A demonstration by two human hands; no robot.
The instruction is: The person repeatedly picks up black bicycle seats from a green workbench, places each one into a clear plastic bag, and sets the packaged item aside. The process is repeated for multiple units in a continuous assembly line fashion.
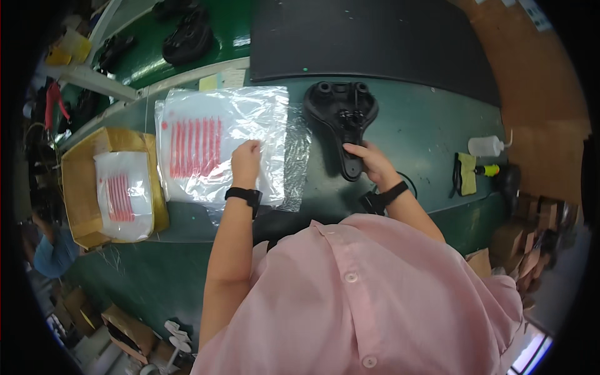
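Over green tabletop [431, 144] near cartons [547, 215], right fingers [357, 150] pinch a saddle [350, 119]; left fingers [252, 147] curl over bags [212, 147], grip unclear.

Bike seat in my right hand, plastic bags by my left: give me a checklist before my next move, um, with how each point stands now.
1. Right hand gripping the bike seat: ok, it holds the narrow nose.
2. Underside of the seat facing up: ok, the fittings show.
3. Seat's weight resting on the table: cannot tell from above.
4. Left hand pinching one of the plastic bags: cannot tell; it is over the stack, fingers curled.
5. Stack lying square: not ok, edges are staggered.
6. Bottle away from both hands: ok, off to the right.
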